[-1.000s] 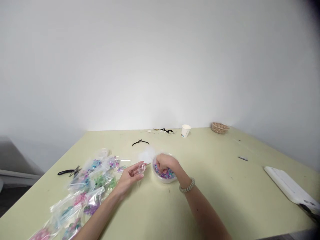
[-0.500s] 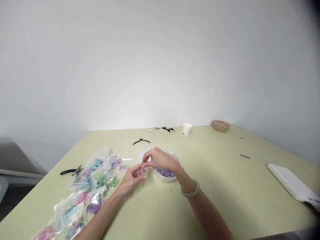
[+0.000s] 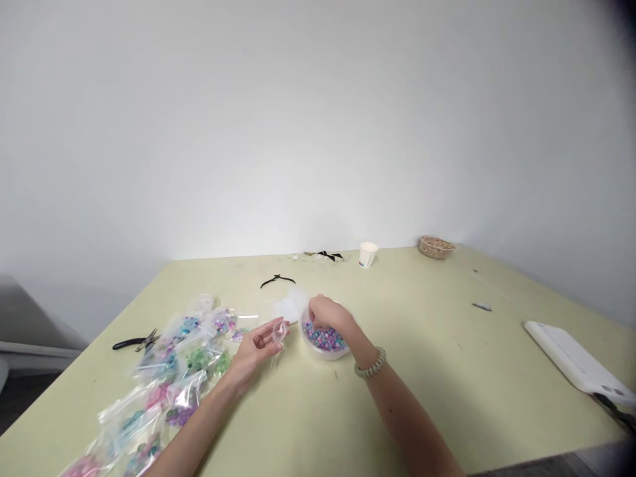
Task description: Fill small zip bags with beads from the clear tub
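My left hand [image 3: 258,348] holds a small clear plastic bag [image 3: 279,331] between thumb and fingers, its mouth apart and tilted up. To the right of it stands a round white bowl [image 3: 325,356] of small purple, pink and blue beads [image 3: 328,339]. Over the left part of this bowl, my right hand [image 3: 328,313] reaches down with fingers bent and drawn together at the beads. Its fingertips are hidden, so what they pinch cannot be made out. A beaded bracelet circles the right wrist.
Several clear bags of coloured beads [image 3: 199,358] cover the left of the table. Black-handled pliers [image 3: 136,342] lie beyond them, another pair [image 3: 277,279] further back. A paper cup [image 3: 368,255], a tub of brown bits [image 3: 436,247] and a white device [image 3: 571,358] stand rightward.
My right hand has left the bag's mouth and moved right, down into the bowl of beads. My left hand still holds the bag, slightly further left. The whole view has shifted a little.
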Demonstrator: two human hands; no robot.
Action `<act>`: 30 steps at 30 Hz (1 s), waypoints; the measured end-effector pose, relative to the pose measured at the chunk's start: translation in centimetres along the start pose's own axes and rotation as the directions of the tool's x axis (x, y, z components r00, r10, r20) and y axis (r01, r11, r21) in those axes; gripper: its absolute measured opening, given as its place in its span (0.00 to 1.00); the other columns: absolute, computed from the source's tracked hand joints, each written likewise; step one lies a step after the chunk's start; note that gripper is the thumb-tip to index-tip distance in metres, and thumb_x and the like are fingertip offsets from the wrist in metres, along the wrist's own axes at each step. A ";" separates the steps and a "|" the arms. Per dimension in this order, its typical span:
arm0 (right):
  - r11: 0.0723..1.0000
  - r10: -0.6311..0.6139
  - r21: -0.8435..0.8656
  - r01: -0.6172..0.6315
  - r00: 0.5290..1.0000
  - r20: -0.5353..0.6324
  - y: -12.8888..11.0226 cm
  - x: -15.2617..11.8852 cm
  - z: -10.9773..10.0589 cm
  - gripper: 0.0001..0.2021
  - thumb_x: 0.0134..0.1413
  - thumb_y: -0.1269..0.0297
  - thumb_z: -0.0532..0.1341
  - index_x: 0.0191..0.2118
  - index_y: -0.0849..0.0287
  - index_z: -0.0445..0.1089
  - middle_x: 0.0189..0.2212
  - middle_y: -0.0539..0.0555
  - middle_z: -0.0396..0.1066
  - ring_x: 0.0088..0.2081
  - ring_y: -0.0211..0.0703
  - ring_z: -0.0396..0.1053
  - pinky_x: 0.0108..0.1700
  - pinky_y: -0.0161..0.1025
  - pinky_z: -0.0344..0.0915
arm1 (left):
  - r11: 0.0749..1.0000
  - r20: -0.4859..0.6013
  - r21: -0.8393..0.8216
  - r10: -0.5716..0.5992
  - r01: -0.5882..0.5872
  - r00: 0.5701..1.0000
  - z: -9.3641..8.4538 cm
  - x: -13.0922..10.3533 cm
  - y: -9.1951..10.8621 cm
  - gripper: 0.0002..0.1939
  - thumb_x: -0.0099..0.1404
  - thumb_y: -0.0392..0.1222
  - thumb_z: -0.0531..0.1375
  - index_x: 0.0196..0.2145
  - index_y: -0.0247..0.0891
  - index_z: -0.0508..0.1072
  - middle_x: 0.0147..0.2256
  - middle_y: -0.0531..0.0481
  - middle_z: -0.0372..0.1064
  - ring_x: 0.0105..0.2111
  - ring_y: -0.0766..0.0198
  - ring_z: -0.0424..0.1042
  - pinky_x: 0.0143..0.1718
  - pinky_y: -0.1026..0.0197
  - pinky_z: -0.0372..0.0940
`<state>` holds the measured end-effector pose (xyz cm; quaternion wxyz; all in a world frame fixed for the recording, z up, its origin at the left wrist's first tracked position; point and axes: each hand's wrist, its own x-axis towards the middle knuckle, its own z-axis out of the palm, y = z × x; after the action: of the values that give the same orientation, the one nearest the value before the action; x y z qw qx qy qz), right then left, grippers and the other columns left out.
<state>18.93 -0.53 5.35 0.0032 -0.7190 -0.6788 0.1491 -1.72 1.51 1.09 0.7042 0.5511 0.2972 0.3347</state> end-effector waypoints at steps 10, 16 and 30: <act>1.000 -0.027 0.005 0.027 1.000 0.008 -0.1 0.2 0.2 0.10 0.32 0.85 0.64 0.25 0.67 0.75 0.24 0.61 0.74 0.28 0.47 0.71 0.28 0.33 0.63 | 1.000 -0.046 -0.018 -0.003 0.002 0.999 -0.2 0.1 0.0 0.31 0.42 0.44 0.72 0.46 0.37 0.74 0.50 0.37 0.69 0.52 0.47 0.67 0.56 0.48 0.56; 0.966 -0.184 0.147 0.212 0.966 -0.182 -0.7 -1.7 -2.4 0.06 0.47 0.74 0.61 0.31 0.60 0.75 0.32 0.54 0.75 0.35 0.40 0.71 0.36 0.30 0.61 | 0.999 -0.019 -0.031 -0.011 0.010 1.000 0.1 0.0 -0.1 0.33 0.40 0.43 0.72 0.46 0.36 0.74 0.50 0.37 0.69 0.52 0.47 0.66 0.55 0.48 0.57; 0.940 -0.204 0.237 0.243 0.963 -0.178 -0.9 -1.9 -2.5 0.05 0.47 0.72 0.62 0.32 0.63 0.75 0.31 0.56 0.75 0.33 0.39 0.71 0.35 0.30 0.62 | 0.999 -0.028 -0.050 -0.002 0.001 1.000 -0.2 0.1 0.1 0.32 0.41 0.43 0.72 0.46 0.37 0.74 0.50 0.38 0.70 0.52 0.47 0.67 0.55 0.49 0.58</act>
<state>18.52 -1.77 8.37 0.1648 -0.6398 -0.7289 0.1796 -1.84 1.67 1.11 0.7137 0.5284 0.2991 0.3493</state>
